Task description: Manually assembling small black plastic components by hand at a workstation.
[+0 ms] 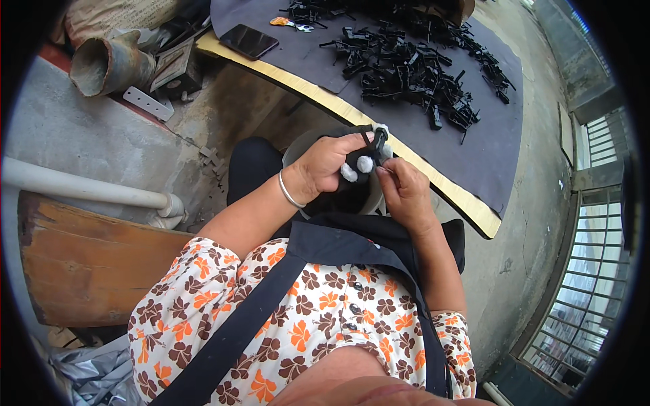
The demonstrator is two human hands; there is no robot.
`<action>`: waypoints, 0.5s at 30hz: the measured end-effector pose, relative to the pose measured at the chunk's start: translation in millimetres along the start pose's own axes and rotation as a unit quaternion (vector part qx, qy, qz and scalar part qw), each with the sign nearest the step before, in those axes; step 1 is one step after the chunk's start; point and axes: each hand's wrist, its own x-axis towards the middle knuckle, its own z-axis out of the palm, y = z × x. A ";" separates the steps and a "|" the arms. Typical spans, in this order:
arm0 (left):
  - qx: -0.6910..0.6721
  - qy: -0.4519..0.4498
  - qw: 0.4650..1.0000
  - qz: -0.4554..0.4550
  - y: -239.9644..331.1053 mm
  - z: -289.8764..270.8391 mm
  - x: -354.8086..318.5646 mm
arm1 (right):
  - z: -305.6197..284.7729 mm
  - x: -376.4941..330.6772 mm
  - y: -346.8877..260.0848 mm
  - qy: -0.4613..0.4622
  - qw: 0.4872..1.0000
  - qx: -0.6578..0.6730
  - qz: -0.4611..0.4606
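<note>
Both of my hands meet over a bucket, at the near edge of the table. My left hand [323, 162] is closed round a small black plastic part [379, 141], its thumb lying along the near side. White fuzzy coverings [365, 164] show at the fingertips around that part. From the right, my right hand [406, 189] pinches the lower end of the same part between thumb and fingers. Below the hands, the grey bucket [293, 153] has a dark inside; what lies in it is hard to make out.
A heap of black plastic parts [413, 74] covers much of the dark table mat [447, 152]. A phone [249, 42] and a small orange packet [279, 21] lie at its left. On the left are a dirty pot [101, 66], a white pipe [88, 183] and a curved wooden board [95, 260].
</note>
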 end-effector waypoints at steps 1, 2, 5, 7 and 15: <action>0.047 0.012 0.999 0.008 2.3 2.3 -2.5 | -4.1 1.5 -2.9 -0.034 0.998 -0.005 0.056; 0.094 0.024 0.995 0.015 4.0 5.2 -4.7 | -8.2 3.4 -6.4 -0.068 0.991 -0.010 0.111; 0.444 0.037 0.864 0.235 -1.3 21.1 -12.4 | -13.5 10.6 -25.7 0.017 1.000 -0.016 0.015; 0.528 0.040 0.784 0.324 -7.3 17.9 -9.8 | -8.8 16.3 -31.0 0.041 0.999 0.001 -0.017; 0.580 -0.043 0.723 0.373 -8.5 13.3 -12.8 | -6.9 18.5 -9.3 0.003 0.937 0.264 0.229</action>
